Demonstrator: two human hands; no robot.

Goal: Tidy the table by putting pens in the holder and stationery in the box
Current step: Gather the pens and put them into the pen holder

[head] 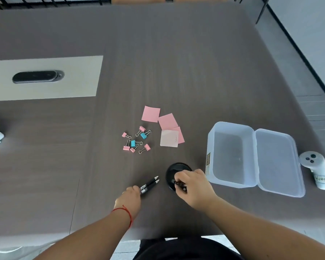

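The right hand [192, 186] is closed around a dark pen [180, 184] and holds it over the round black holder [172, 172], which stands near the table's near edge. To the left, the left hand [130, 198] grips two black pens [150, 183] together; their pale tips point far and to the right. On this wrist is a red string [125, 212]. Right of the holder a clear plastic box [231, 156] lies open, with its lid [279, 163] folded out to the right. Farther on the table [176, 62], pink and blue binder clips [136, 140] are scattered, and just right of them lie pink sticky notes [164, 126], some overlapping. A white controller [316, 169] rests right of the lid
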